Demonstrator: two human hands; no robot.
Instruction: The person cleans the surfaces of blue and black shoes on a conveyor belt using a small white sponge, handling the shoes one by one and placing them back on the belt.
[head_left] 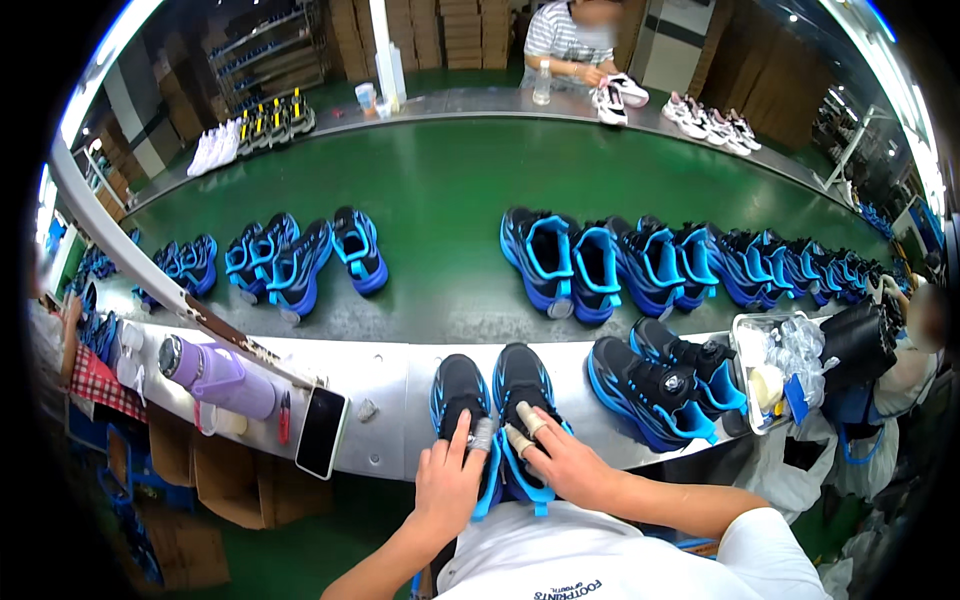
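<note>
A pair of black and blue sneakers stands side by side at the table's near edge, toes pointing away from me. My left hand (447, 488) grips the left sneaker (459, 385) around its tongue and collar, with silver-grey tape on one digit. On the right sneaker (523, 373), my right hand (575, 468) has its fingers over the lace area; two fingertips carry beige wraps. My palms and fingers hide part of both shoe openings. Just right of them, another black and blue pair (655, 385) rests at an angle, a round dial visible on one shoe.
Beyond the metal ledge, rows of matching sneakers (595, 270) line the green conveyor belt (430, 170). Left lie a phone (322, 430), a red pen (285, 417) and a purple bottle (215, 375). A plastic tray (765, 370) sits right. Across, a person (570, 50) handles pale shoes.
</note>
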